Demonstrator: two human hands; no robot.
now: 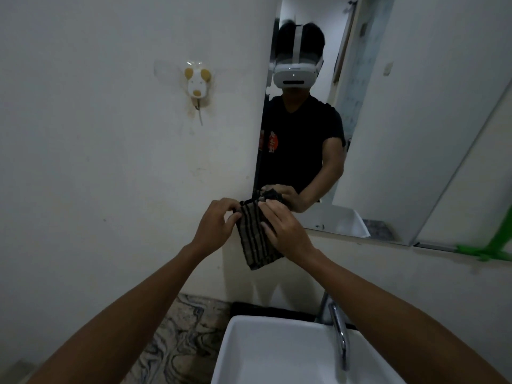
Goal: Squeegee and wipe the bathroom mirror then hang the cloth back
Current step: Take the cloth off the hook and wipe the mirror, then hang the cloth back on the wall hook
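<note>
Head view, left hand (214,224) and right hand (285,231) grip striped cloth (256,239), its top hidden

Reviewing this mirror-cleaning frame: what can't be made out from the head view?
- Cloth: what its top hangs from is hidden behind the left hand and right hand.
- Mirror: streaks or wetness unreadable in dim light; its top is cut by the frame edge.
- Green object: cut off at the right edge, identity unclear.
- Squeegee: none identifiable.
</note>
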